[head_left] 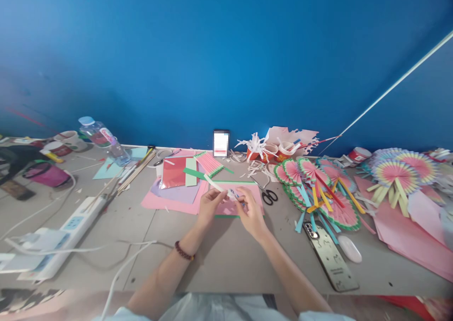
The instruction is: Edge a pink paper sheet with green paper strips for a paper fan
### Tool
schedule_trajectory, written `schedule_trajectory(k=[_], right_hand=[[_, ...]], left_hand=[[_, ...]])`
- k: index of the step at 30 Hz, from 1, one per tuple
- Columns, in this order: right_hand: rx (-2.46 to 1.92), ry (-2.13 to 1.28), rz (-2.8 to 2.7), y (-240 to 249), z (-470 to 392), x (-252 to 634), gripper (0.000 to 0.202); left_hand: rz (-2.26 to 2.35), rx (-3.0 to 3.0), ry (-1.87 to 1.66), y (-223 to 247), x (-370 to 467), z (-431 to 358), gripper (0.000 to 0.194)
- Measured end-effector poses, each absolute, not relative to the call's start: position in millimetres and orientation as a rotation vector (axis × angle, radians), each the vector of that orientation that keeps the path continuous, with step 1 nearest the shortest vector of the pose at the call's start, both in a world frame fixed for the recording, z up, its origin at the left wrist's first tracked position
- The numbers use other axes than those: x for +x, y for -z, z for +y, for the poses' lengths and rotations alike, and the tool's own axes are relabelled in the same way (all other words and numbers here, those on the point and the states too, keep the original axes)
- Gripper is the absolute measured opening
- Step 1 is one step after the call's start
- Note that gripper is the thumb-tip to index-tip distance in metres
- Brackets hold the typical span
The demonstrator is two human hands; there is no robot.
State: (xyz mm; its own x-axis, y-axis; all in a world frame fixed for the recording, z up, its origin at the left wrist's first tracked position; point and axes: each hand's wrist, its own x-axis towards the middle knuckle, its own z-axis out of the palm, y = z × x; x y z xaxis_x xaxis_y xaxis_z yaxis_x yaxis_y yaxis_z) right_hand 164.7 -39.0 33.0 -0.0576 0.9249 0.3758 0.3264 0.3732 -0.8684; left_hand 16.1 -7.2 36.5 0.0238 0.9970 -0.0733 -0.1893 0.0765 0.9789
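Note:
A narrow white strip is pinched in my left hand, its free end pointing up and left. My right hand closes its fingers on a small patterned white piece that sits between both hands. Whether strip and piece are joined cannot be made out. Beneath the hands lies a pink sheet with green edges. Behind them rests a pleated pink paper with green borders. Black-handled scissors lie just right of the pink sheet.
Paper fans and a phone are at the right. Cups with paper strips and an upright screen stand along the wall. At the left are a tilted bottle, a power strip and a white cable.

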Motion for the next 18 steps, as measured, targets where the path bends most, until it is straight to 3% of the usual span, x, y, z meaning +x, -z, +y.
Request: schedule_trajectory(k=[9,18], right_hand=[[-1.246,-1.214,-1.257,-12,-29,167,0.030],[-1.294,-1.243,-1.245,-19,-31,168,0.023]], left_hand=[[1.105,1.057,-1.200,-23,18,-1,0.031],[1.041,1.082,-1.202,-27,21,-6,0.033]])
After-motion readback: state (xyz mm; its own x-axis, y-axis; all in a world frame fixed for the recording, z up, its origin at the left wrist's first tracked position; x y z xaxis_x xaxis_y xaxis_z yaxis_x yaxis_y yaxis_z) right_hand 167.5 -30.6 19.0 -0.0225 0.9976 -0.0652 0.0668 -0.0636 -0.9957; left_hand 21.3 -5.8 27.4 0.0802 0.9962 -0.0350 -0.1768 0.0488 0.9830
